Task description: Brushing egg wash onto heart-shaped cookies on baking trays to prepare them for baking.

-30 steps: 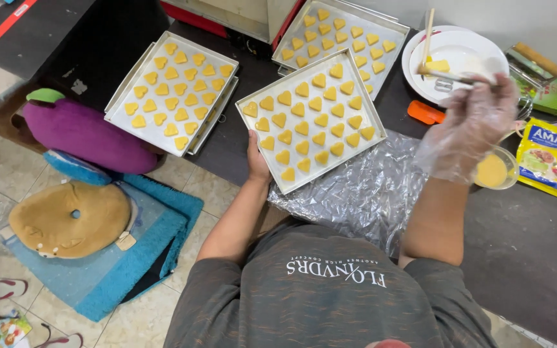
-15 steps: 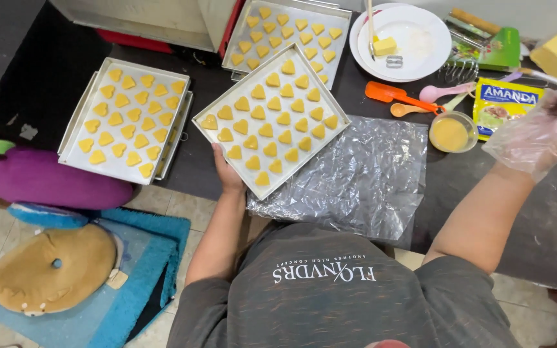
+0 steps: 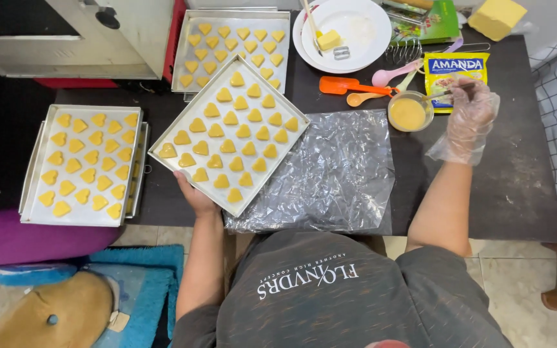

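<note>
Head view, left hand [image 3: 195, 193] gripping baking tray [image 3: 162, 143], long axis diagonal

Yellow hearts [image 3: 227, 138], silver tray [image 3: 162, 153], orange spatula [image 3: 349, 85].

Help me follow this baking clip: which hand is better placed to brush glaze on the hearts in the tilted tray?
Right, probably. The right hand, gloved, holds a brush at the bowl of yellow glaze. The left hand grips the tilted tray at its near edge.
</note>
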